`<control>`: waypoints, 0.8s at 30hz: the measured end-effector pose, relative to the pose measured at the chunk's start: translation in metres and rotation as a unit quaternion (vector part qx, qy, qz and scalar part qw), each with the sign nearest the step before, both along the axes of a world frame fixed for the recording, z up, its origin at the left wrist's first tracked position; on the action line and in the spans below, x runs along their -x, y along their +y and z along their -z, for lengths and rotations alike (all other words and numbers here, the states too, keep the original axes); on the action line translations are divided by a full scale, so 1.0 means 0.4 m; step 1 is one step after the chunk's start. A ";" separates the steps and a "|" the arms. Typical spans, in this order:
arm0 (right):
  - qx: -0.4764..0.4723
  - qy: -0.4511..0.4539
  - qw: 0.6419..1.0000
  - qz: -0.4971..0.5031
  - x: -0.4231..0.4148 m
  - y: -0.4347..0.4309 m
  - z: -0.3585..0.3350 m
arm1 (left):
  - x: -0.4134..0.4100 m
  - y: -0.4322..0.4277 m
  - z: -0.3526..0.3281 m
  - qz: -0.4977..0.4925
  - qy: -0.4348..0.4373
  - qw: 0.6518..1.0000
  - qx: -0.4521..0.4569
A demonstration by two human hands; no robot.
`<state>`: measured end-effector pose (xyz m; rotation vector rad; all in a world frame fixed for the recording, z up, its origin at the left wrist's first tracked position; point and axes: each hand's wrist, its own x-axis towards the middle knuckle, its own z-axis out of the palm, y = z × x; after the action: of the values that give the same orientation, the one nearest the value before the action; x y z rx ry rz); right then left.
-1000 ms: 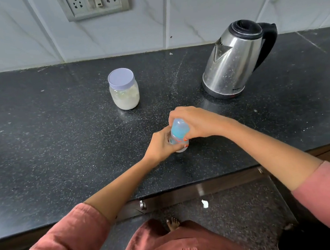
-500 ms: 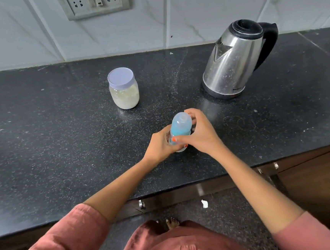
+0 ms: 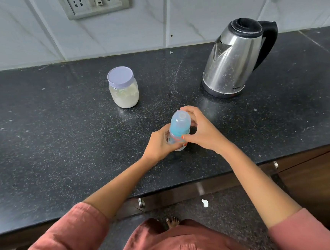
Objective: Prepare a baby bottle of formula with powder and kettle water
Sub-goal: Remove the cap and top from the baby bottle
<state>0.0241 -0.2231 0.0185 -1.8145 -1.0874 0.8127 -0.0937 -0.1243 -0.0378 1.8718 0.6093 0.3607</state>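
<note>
Baby bottle (image 3: 179, 128) gripped in both hands, standing on black granite counter (image 3: 62, 143).

Left hand (image 3: 158, 143) wraps the lower body, hiding it; right hand (image 3: 200, 130) clasps the blue cap and collar. Bottle contents cannot be made out. Lidded powder jar (image 3: 123, 87) at 11 o'clock, steel kettle (image 3: 236, 58) at 1 o'clock. Wall socket (image 3: 93, 1) cut off at top edge.

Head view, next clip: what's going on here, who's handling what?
A person stands at a dark countertop with both hands on a baby bottle that stands upright on it. The left hand wraps the bottle's lower body, and the right hand has its grip around the blue top, cap on. The powder jar sits closed behind and to the left, untouched. The steel kettle stands at the back right, lid shut. No powder or water added yet, as far as shows.
</note>
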 end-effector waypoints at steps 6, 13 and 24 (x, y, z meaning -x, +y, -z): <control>-0.036 -0.089 0.987 0.130 0.054 0.012 0.024 | 0.000 -0.001 -0.004 -0.009 0.013 0.999 -0.033; -0.038 -0.058 0.995 0.078 0.040 -0.007 -0.009 | 0.000 -0.001 0.004 -0.009 0.005 1.000 -0.010; -0.004 -0.082 0.990 0.112 0.043 0.010 -0.002 | -0.001 -0.002 0.001 -0.012 0.004 1.000 -0.014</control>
<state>0.0068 -0.2192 0.0195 -1.9809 -0.9629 0.5326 -0.0935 -0.1252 -0.0384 1.8946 0.6362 0.3802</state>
